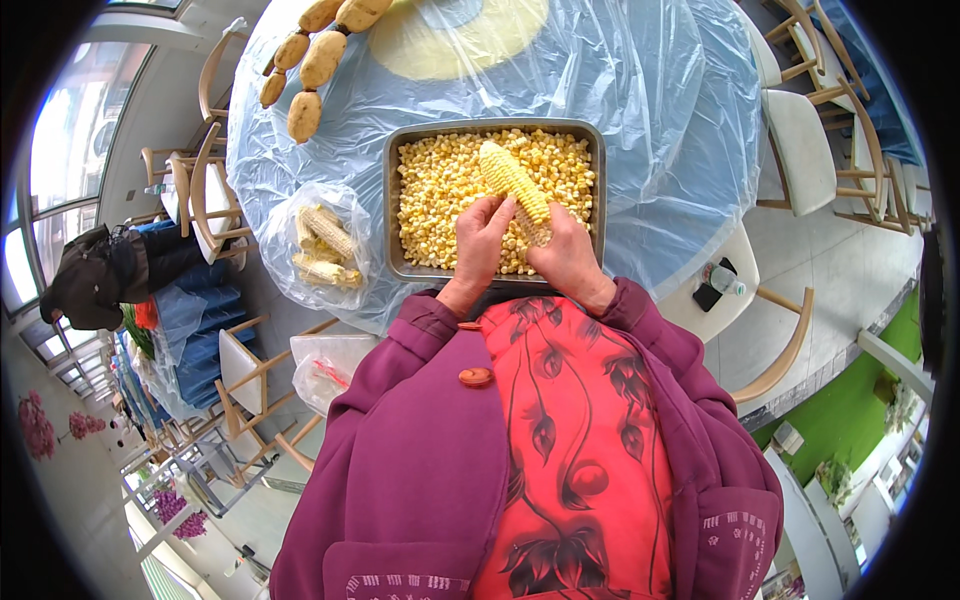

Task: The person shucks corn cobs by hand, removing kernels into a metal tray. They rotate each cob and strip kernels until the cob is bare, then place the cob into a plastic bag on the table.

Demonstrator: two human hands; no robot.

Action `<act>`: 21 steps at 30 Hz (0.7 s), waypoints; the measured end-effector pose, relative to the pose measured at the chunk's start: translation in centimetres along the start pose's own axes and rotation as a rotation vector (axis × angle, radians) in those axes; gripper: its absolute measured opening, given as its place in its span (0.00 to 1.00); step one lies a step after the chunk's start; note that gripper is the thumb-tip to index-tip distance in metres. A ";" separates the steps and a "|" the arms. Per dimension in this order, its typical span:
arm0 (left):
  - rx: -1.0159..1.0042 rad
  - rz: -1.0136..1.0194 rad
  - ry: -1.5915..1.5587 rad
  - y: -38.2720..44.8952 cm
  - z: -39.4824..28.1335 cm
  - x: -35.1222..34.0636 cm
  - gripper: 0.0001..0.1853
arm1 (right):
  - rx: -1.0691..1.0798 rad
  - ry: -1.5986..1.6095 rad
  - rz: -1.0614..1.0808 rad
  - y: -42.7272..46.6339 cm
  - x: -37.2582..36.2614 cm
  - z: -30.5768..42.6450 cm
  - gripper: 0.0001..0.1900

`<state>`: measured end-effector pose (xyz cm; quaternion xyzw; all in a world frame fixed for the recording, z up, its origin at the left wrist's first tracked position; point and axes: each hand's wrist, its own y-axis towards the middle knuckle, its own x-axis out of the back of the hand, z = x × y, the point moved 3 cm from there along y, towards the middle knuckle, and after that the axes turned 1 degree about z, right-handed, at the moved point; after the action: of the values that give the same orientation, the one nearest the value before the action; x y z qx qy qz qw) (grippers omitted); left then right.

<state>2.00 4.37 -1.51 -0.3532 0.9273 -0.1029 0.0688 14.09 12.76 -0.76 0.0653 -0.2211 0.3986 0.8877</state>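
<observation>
Above a metal tray (pixel 391 202) of loose corn kernels (pixel 435 191), I hold a corn cob (pixel 510 178) at a slant. Yellow kernels cover its upper part, while a stripped patch shows near its lower end. My right hand (pixel 568 251) grips that lower end. From the other side, my left hand (pixel 480 238) has its thumb against the cob's kernels, its fingers curled and partly hidden. To the left of the tray, a clear plastic bag (pixel 358 259) lies open with several stripped cobs (pixel 326 232) in it.
Lotus roots (pixel 322 60) lie at the far left of the round table, which has a plastic cover (pixel 660 112). Chairs (pixel 799 146) stand around it. One seat at right holds a plastic bottle (pixel 724 279) and a phone-like dark object (pixel 706 295). A person (pixel 97 277) stands at left.
</observation>
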 end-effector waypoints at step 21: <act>0.039 -0.034 -0.017 0.1 0.4 0.2 0.12 | 0.002 0.000 0.005 0.0 -0.1 0.1 0.17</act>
<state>1.87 4.32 -1.90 -0.3681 0.9185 -0.1192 0.0817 13.97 12.63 -0.70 0.0655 -0.2211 0.4010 0.8866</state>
